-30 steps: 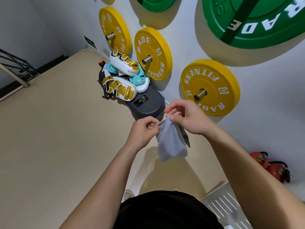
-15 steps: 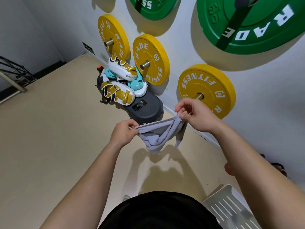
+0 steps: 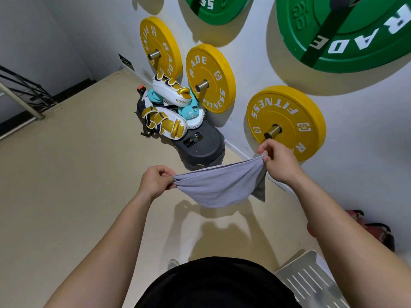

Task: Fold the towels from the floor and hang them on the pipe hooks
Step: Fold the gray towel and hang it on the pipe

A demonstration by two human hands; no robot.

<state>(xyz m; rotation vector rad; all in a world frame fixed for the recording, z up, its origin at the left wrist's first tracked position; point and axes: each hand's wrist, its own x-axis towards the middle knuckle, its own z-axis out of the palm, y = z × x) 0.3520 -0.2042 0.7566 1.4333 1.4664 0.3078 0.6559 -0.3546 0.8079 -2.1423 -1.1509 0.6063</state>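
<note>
A small grey towel [image 3: 219, 188] hangs stretched between my two hands above the beige floor, sagging in the middle. My left hand [image 3: 155, 182] pinches its left corner. My right hand [image 3: 278, 163] pinches the right corner, higher and close to the wall; a darker flap of the towel dangles below it. A metal pipe hook [image 3: 272, 131] sticks out of the nearest yellow weight plate [image 3: 287, 121], just above my right hand. Two more pipe hooks [image 3: 202, 85] [image 3: 154, 55] carry yellow plates farther along the wall.
White-and-gold boxing pads [image 3: 165, 122] and teal dumbbells lie on a dark grey block [image 3: 200, 150] against the wall. Green plates [image 3: 347, 34] hang higher up. A red object [image 3: 367, 225] and a white slotted basket [image 3: 311, 281] sit at lower right. A black railing [image 3: 20, 92] stands at left.
My hands have moved apart, spreading the bunched towel out into a wide stretched band. The right hand rose toward the nearest yellow plate.
</note>
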